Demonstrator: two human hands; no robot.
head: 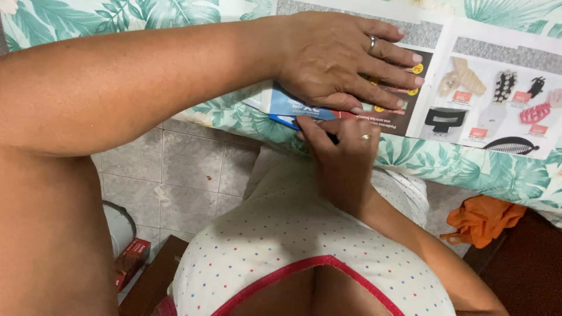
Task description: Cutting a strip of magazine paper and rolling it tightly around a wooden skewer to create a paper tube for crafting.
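I have my left hand [339,55] spread flat, fingers open, pressing down on a glossy catalogue page [410,88] that lies on the table [480,164] with its leaf-print cloth. Just under that palm, my right hand [339,149] is closed around a slim dark tool [333,139] at the near edge of the page; so little of it shows that I cannot tell whether it is a pen or a blade. A blue strip [287,121] pokes out just left of my right-hand fingers.

What worries me: my two hands sit almost touching, so if the tool slips forward it could run into my left fingertips. The page overhangs the table edge toward me, and with pressure only near my left palm, the far part beyond my fingers, showing hair clips [497,105], could lift or skew. Any drag on the loose cloth could bunch it and shift the page.
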